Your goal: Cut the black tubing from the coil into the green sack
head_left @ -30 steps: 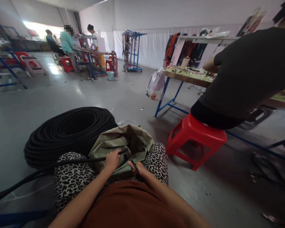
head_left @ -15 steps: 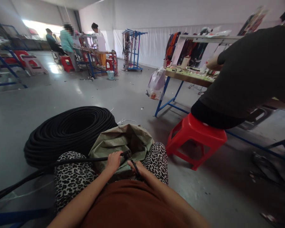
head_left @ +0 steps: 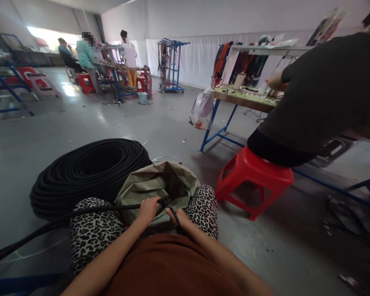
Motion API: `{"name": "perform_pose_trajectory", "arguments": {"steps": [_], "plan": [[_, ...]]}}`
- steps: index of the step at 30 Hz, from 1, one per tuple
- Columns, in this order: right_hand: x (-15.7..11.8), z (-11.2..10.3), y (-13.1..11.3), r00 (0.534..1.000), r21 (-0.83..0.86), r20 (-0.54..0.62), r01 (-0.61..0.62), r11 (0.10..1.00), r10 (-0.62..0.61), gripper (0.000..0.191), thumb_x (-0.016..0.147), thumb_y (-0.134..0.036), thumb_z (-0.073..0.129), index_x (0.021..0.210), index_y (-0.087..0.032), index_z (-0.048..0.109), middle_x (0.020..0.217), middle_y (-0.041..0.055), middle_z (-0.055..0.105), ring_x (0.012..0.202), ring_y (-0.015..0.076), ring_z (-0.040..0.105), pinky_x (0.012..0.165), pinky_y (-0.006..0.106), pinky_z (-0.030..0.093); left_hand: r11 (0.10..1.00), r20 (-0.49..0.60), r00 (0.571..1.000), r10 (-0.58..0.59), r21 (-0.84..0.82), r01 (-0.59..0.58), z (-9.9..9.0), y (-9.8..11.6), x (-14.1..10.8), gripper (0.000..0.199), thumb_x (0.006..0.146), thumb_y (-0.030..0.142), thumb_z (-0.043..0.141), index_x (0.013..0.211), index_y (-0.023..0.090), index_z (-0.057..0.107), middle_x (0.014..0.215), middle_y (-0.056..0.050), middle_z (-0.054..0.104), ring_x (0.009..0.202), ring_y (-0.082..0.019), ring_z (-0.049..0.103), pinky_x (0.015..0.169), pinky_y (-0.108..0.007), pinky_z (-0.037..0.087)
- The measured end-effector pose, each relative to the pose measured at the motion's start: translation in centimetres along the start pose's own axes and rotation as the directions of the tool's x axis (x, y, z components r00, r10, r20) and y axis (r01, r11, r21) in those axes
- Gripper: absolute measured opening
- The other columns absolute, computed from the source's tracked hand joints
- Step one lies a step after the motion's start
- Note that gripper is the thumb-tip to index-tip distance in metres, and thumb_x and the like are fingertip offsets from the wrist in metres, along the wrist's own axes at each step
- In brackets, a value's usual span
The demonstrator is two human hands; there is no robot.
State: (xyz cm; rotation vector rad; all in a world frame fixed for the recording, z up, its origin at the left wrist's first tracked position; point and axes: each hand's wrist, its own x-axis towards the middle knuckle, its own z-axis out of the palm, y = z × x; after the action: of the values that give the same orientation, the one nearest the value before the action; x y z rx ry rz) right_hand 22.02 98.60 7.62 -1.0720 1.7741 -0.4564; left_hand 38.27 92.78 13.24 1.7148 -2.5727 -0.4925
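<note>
My left hand (head_left: 148,210) is closed around a black cord (head_left: 107,208) near its right end, above an open olive-green sack (head_left: 135,187) between my knees. In my right hand (head_left: 179,220) is a dark-handled cutting tool (head_left: 175,217), its metal tip meeting the cord end just right of my left hand. Whether the blades are parted is too small to tell. The cord runs left over my leopard-print leg and off the lower left edge. A big coil of black cord (head_left: 58,176) lies on the floor left of the sack.
A person in a dark shirt (head_left: 329,94) sits on a red stool (head_left: 259,172) at a worktable (head_left: 245,100) on the right. A plastic bag (head_left: 202,107) hangs at its corner. Farther back are other people, a blue rack (head_left: 174,65) and a small bucket (head_left: 142,98).
The view has shifted very slightly. Both hands keep their places on the cord and the tool, and a person at the far table has bent a little lower.
</note>
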Motion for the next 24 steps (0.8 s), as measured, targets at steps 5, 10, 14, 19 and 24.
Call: {"name": "perform_pose_trajectory", "arguments": {"steps": [5,10,14,19,24], "plan": [[0.2,-0.1,0.6,0.994,-0.074,-0.024,0.1,0.992,-0.103,0.06,0.089,-0.061,0.047,0.07,-0.01,0.07,0.061,0.0066,0.062,0.062,0.0151,0.062,0.053,0.019,0.04,1.0,-0.005,1.0,0.012,0.015,-0.012,-0.1,0.1,0.1,0.037,0.089,0.019,0.045,0.123,0.026,0.059,0.121,-0.004,0.067,0.109,-0.019,0.059,0.09,-0.032,0.038],[0.3,-0.2,0.6,0.99,-0.097,-0.03,0.132,0.987,-0.135,0.062,0.093,-0.059,0.043,0.068,-0.009,0.07,0.058,0.0069,0.061,0.06,0.0149,0.061,0.053,0.019,0.039,0.998,-0.042,0.999,0.006,0.067,-0.003,-0.3,-0.2,-0.4,0.038,0.09,0.021,0.045,0.125,0.026,0.059,0.118,-0.007,0.067,0.109,-0.022,0.058,0.092,-0.034,0.038],[-0.1,-0.6,0.0,0.995,-0.09,-0.041,0.089,0.992,-0.093,0.06,0.093,-0.057,0.046,0.072,-0.007,0.072,0.061,0.0082,0.063,0.062,0.0156,0.062,0.053,0.019,0.039,0.996,-0.039,0.999,-0.009,0.088,0.012,-0.5,-0.5,-0.7,0.037,0.09,0.02,0.044,0.124,0.023,0.059,0.118,-0.008,0.067,0.109,-0.022,0.058,0.092,-0.034,0.037],[-0.5,-0.9,-0.5,0.998,-0.101,-0.037,0.049,0.994,-0.053,0.057,0.093,-0.053,0.046,0.073,-0.007,0.073,0.062,0.0097,0.064,0.065,0.0178,0.064,0.054,0.021,0.04,0.995,0.007,1.0,-0.008,0.098,0.008,-0.6,-0.3,-0.5,0.036,0.092,0.022,0.043,0.124,0.024,0.059,0.117,-0.009,0.067,0.108,-0.022,0.058,0.09,-0.034,0.037],[-0.8,-1.1,-0.8,0.998,-0.127,-0.036,0.039,0.991,-0.044,0.054,0.092,-0.053,0.047,0.07,-0.01,0.072,0.061,0.0101,0.064,0.065,0.0198,0.065,0.055,0.022,0.042,0.996,0.037,0.999,-0.026,0.091,0.022,-0.8,-0.1,-0.4,0.037,0.092,0.022,0.041,0.125,0.025,0.058,0.119,-0.008,0.067,0.109,-0.021,0.057,0.09,-0.035,0.036]]}}
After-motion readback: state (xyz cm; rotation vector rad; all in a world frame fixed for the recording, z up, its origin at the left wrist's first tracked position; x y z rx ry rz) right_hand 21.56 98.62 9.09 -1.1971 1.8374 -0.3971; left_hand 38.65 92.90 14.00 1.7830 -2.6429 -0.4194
